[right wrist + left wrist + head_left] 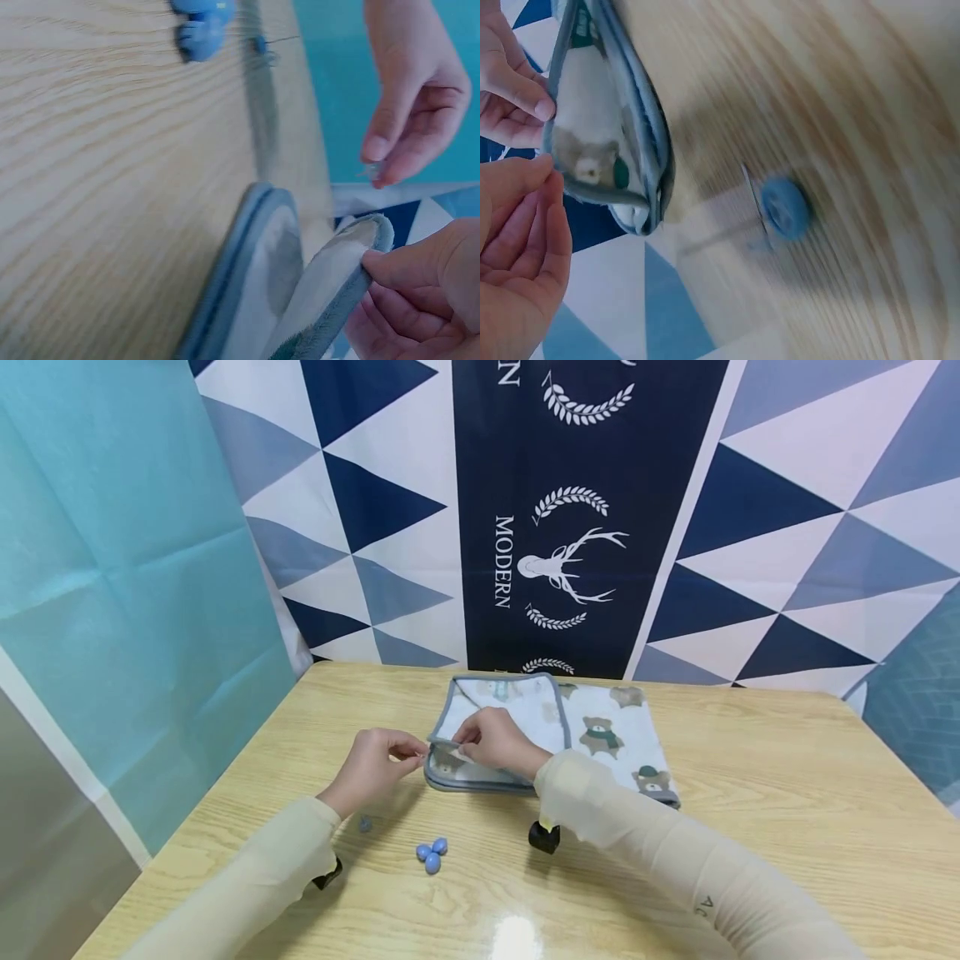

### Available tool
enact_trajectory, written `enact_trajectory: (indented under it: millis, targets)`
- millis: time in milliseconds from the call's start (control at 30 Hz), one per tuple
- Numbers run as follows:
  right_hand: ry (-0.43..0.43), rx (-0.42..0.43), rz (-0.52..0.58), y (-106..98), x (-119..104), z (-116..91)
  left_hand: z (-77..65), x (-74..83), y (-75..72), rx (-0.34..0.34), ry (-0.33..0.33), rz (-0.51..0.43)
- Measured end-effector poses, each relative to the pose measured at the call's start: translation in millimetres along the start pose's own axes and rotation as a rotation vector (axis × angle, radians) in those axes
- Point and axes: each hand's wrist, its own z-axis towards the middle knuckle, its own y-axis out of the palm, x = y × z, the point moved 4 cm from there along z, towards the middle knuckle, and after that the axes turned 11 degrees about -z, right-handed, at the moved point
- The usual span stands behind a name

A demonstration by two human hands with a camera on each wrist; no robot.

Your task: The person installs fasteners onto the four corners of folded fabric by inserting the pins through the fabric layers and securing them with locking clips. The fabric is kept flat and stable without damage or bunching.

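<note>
A folded white blanket with bear prints and grey-blue edging lies toward the back of the table. My right hand pinches the edge of its upper layer near the front left corner, lifting it from the layers below. Beside that corner, my left hand holds a tiny clear piece between thumb and fingertips; its exact kind I cannot tell. On the table below the left hand lies a round blue base with a thin metal pin.
Three rounded blue pieces sit together on the wooden table, nearer the front. A patterned cloth backdrop rises behind the table, and a teal panel stands along the left side.
</note>
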Motion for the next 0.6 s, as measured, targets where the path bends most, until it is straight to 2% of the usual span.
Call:
enact_trajectory:
  millis: [200,600]
  targets:
    - [0.038,0.018,0.037,-16.2,1.7,0.0,10.7,-3.9,1.4,0.017,-0.106,-0.111]
    - [0.003,0.083,-0.02,-30.7,7.7,3.0,29.9,-11.1,5.3,-0.011,-0.167,-0.228]
